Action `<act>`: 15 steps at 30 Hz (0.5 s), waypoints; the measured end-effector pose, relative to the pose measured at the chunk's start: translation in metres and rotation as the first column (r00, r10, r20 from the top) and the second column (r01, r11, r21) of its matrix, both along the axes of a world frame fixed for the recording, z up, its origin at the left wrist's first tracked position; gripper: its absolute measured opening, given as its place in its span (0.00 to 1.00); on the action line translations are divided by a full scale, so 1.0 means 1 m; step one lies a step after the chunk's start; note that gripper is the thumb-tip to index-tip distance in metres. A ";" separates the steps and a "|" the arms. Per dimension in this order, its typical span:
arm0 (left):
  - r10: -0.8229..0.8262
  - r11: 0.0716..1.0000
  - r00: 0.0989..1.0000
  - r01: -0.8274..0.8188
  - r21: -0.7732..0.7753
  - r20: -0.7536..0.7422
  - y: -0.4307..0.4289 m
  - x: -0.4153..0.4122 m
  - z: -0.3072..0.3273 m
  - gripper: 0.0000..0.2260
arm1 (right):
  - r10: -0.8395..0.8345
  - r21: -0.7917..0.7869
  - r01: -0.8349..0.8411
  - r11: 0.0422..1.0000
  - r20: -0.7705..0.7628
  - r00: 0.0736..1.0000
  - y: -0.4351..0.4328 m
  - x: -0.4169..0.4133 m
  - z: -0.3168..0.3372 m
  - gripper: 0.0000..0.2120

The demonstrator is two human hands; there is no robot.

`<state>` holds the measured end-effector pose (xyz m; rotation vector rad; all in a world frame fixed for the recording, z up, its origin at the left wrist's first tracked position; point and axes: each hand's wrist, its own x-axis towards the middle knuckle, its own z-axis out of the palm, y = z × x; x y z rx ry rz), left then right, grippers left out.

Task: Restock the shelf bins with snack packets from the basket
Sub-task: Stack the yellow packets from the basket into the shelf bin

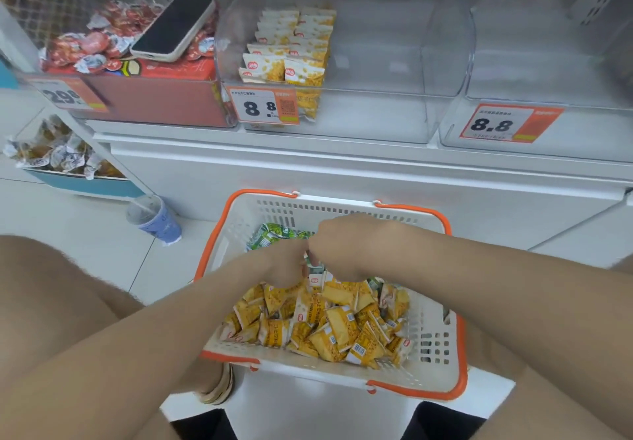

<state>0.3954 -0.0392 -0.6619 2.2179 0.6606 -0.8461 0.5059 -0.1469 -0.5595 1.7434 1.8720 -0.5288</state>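
Step in hand: pick-up from the basket (436, 340). Left hand (286, 265) and right hand (342, 246) are both down in its far half, knuckles up, touching each other over the pile. Fingers curl under, out of sight. A packet edge shows between the 2 hands, but I cannot tell whether either hand grips it or only rakes.

Yellow packets (329, 323) fill the near half of the basket; green packets (274, 234) lie in the far-left corner.

Middle bin (376, 62): 2 rows (291, 52) of matching yellow packs at its left side, the rest bare. Judged: restock barely begun.

Next move, as judged: secure a handful of yellow only, lift clear of the basket rim, reach over the bin's front wall and set down beside the rows.

Around:
- Right bin (548, 73), tag reads 8.8.
- Phone (173, 28) lying on red snacks in the left bin (154, 100).
- Cup (154, 220) on the floor left of the basket, near the left arm: possible knock-over.
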 end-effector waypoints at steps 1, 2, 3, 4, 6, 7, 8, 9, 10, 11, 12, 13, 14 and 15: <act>0.099 0.995 0.990 -0.097 -0.018 0.100 0.008 0.007 0.018 0.14 | -0.045 0.028 0.045 0.999 0.013 0.999 0.002 0.005 0.006 0.12; 0.202 0.979 0.963 -0.193 -0.066 0.181 0.016 0.012 0.033 0.16 | -0.098 0.065 0.097 0.993 0.019 0.995 0.005 0.011 0.013 0.11; 0.303 0.951 0.922 -0.275 -0.144 0.240 0.024 0.016 0.047 0.18 | -0.178 0.112 0.177 0.978 -0.002 0.984 0.009 0.018 0.019 0.11; 0.397 0.913 0.874 -0.344 -0.219 0.282 0.029 0.018 0.061 0.20 | -0.258 0.164 0.261 0.951 -0.040 0.965 0.013 0.027 0.022 0.10; 0.507 0.855 0.782 -0.403 -0.327 0.362 0.036 0.024 0.094 0.22 | -0.420 0.246 0.458 0.854 -0.194 0.887 0.021 0.043 0.026 0.10; 0.541 0.834 0.739 -0.411 -0.369 0.401 0.039 0.027 0.107 0.22 | -0.509 0.245 0.594 0.766 -0.334 0.794 0.025 0.050 0.028 0.13; 0.561 0.823 0.702 -0.413 -0.391 0.438 0.044 0.029 0.121 0.20 | -0.579 0.191 0.737 0.648 -0.505 0.640 0.031 0.055 0.032 0.15; 0.570 0.819 0.674 -0.415 -0.398 0.471 0.047 0.030 0.131 0.18 | -0.605 0.055 0.859 0.509 -0.686 0.403 0.034 0.057 0.036 0.17; 0.575 0.816 0.645 -0.412 -0.406 0.503 0.051 0.031 0.139 0.16 | -0.568 -0.131 0.910 0.395 -0.813 0.129 0.037 0.056 0.039 0.17; 0.588 0.808 0.602 -0.408 -0.425 0.541 0.055 0.030 0.147 0.14 | -0.485 -0.284 0.899 0.335 -0.870 -0.094 0.040 0.054 0.044 0.15; 0.608 0.794 0.549 -0.406 -0.453 0.574 0.059 0.028 0.153 0.12 | -0.398 -0.364 0.875 0.319 -0.889 -0.225 0.042 0.051 0.048 0.13; 0.626 0.780 0.500 -0.400 -0.481 0.599 0.062 0.027 0.159 0.09 | -0.323 -0.380 0.867 0.323 -0.905 -0.277 0.044 0.049 0.051 0.11; 0.638 0.770 0.460 -0.396 -0.500 0.617 0.064 0.026 0.165 0.07 | -0.259 -0.359 0.873 0.331 -0.924 -0.282 0.046 0.048 0.054 0.10; 0.645 0.763 0.429 -0.396 -0.510 0.632 0.066 0.024 0.169 0.06 | -0.211 -0.309 0.892 0.331 -0.945 -0.249 0.047 0.046 0.056 0.10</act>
